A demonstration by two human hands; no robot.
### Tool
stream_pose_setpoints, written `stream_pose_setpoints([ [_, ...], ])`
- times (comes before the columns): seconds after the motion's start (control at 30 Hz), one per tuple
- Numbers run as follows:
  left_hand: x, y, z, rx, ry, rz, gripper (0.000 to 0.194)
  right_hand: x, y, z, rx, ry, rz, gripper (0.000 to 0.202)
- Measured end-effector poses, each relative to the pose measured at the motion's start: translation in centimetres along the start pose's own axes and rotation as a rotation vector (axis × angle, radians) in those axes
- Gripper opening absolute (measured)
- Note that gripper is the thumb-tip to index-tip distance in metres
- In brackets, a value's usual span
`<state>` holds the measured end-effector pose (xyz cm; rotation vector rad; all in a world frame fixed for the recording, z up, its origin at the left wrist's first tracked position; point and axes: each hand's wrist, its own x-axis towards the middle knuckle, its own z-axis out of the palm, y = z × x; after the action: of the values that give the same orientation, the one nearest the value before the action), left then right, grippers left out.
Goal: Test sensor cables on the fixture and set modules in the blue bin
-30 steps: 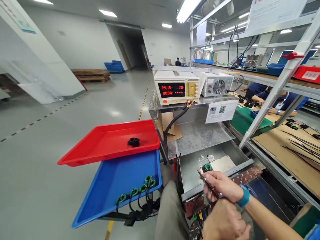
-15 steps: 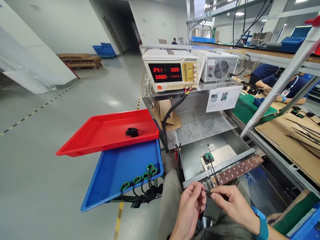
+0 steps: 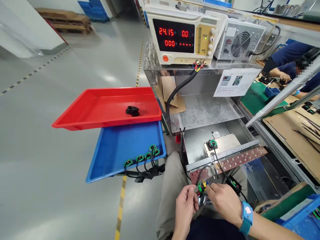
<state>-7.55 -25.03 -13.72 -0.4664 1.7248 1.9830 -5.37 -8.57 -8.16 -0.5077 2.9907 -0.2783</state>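
My left hand [image 3: 186,203] is closed in a pinch at the left side of a small connector block [image 3: 201,187] with green, yellow and blue parts. From the other side my right hand [image 3: 223,201], with a blue wrist strap, has its fingers closed at the block's right end; the fingertips are partly hidden. Just past the right hand hangs a black housing with a green circuit board [image 3: 233,184]. Its black cable [image 3: 219,163] runs up to a round green coil part [image 3: 213,144] on a metal plate in the open drawer [image 3: 197,143].
A power supply [image 3: 173,36] with red digits stands on the metal shelf. At left, a red tray [image 3: 100,106] holding a black bundle overlaps a blue tray [image 3: 110,146] with several green coils on cables. A perforated brown strip [image 3: 240,160] fronts the drawer. Another person works at far right.
Both hands have gone from a thin black cable to the coloured connector block. The black housing with the green board now shows beside my right hand. The view has tilted down.
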Motion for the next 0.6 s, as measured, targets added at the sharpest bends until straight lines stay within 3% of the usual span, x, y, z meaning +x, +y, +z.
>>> stream_pose_setpoints([
  [0.1,-0.2,-0.9,-1.0,0.247,0.012,0.135,0.062,0.5,-0.6,0.1,-0.133,-0.121,-0.005,0.017],
  [0.3,-1.4,-0.3,-1.0,0.601,-0.068,0.297,0.041,1.6,-1.5,-0.9,-0.182,-0.297,-0.013,0.018],
  [0.47,-1.5,-0.4,-0.8,0.803,-0.122,0.388,0.043,2.7,-2.5,-0.7,-0.186,-0.322,-0.04,0.018],
  [0.6,-1.1,0.0,-0.9,0.895,-0.155,0.367,0.051,3.3,-3.1,-0.1,-0.197,-0.323,-0.034,0.017],
])
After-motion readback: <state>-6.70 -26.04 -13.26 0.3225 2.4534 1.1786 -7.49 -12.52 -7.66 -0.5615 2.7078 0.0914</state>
